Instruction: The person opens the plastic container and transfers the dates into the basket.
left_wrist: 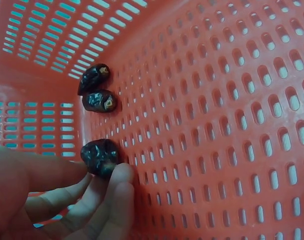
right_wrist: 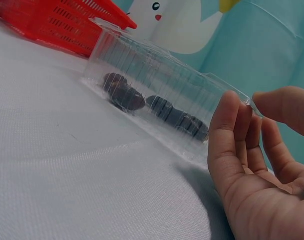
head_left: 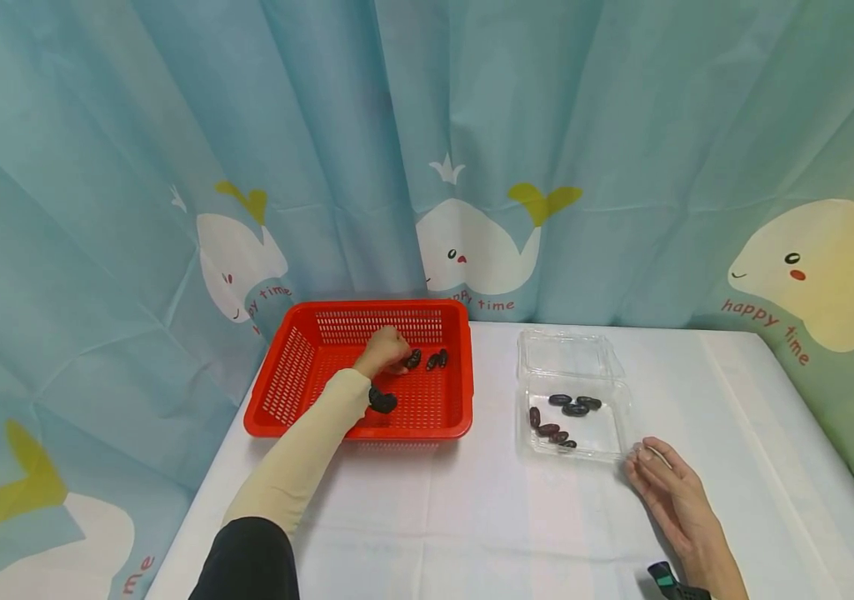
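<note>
My left hand [head_left: 384, 351] reaches into the red plastic basket [head_left: 462, 392]. In the left wrist view its thumb and fingers pinch a dark, shiny date [left_wrist: 100, 156] at the basket floor. Two more dates [left_wrist: 98, 90] lie side by side near the basket's end wall. On the right stands a clear plastic box [head_left: 597, 435], its hinged lid [head_left: 563, 353] folded back. Several dates [head_left: 575, 410] lie inside it, in a row at the back and a line down the left side. My right hand [head_left: 676, 500] pinches the box's front right corner between thumb and fingers.
A white cloth [head_left: 486, 517] covers the table, with the basket at the left and the box to its right. Behind hangs a blue-green curtain [head_left: 621, 150] printed with whales. It closes off the back and both sides.
</note>
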Demonstrator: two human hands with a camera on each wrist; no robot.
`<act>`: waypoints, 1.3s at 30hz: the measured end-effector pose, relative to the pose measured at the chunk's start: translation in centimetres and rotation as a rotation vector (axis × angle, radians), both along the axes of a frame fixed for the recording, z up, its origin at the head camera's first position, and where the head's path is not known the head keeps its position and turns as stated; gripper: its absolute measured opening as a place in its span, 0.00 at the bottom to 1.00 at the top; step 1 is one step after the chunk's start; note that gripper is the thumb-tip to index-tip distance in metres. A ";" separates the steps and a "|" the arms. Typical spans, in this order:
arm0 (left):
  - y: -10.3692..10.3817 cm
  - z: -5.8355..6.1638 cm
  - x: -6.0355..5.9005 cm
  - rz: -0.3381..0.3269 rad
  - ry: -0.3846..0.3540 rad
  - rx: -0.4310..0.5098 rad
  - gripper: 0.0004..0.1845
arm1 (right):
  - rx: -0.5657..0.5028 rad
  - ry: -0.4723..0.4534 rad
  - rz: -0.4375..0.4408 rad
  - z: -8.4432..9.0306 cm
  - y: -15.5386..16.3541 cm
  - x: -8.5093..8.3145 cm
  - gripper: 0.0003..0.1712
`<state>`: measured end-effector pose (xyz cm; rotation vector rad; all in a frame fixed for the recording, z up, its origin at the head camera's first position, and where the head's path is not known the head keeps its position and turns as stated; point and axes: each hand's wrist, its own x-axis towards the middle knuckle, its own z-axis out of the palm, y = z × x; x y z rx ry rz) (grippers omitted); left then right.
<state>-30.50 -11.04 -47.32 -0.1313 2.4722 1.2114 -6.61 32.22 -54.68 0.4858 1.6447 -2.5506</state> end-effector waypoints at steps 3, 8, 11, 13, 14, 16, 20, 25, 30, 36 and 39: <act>-0.1 0.3 0.1 -0.044 0.011 -0.008 0.23 | 0.002 -0.004 0.000 0.0 0.0 0.0 0.12; -0.7 1.5 0.3 -0.214 0.090 -0.148 0.08 | -0.008 -0.016 0.003 0.1 0.0 0.0 0.11; -1.0 2.4 0.2 -0.312 0.154 -0.251 0.17 | -0.016 -0.011 0.008 0.1 -0.1 -0.1 0.12; -1.2 3.0 0.3 -0.365 0.175 -0.264 0.19 | -0.017 -0.006 0.010 0.2 -0.1 -0.1 0.12; -1.3 3.4 0.5 -0.396 0.186 -0.257 0.20 | -0.018 -0.004 0.011 0.2 -0.1 -0.1 0.12; -1.5 4.0 0.7 -0.456 0.219 -0.226 0.20 | -0.018 -0.002 0.010 0.2 -0.2 -0.1 0.12; -0.8 5.0 1.8 -0.517 0.286 -0.147 0.21 | -0.010 -0.011 0.003 0.2 -0.2 0.0 0.12; 1.4 5.9 4.0 -0.532 0.401 -0.057 0.19 | 0.001 -0.014 -0.004 0.2 0.0 0.0 0.12; 3.6 6.3 5.9 -0.596 0.460 -0.024 0.18 | -0.029 -0.015 -0.011 0.2 0.0 0.1 0.12; 5.5 6.5 7.4 -0.665 0.504 -0.055 0.17 | -0.038 0.011 -0.013 0.2 -0.2 0.0 0.12; 6.4 6.5 8.3 -0.689 0.518 -0.070 0.16 | -0.051 0.010 -0.009 0.2 -0.3 -0.1 0.12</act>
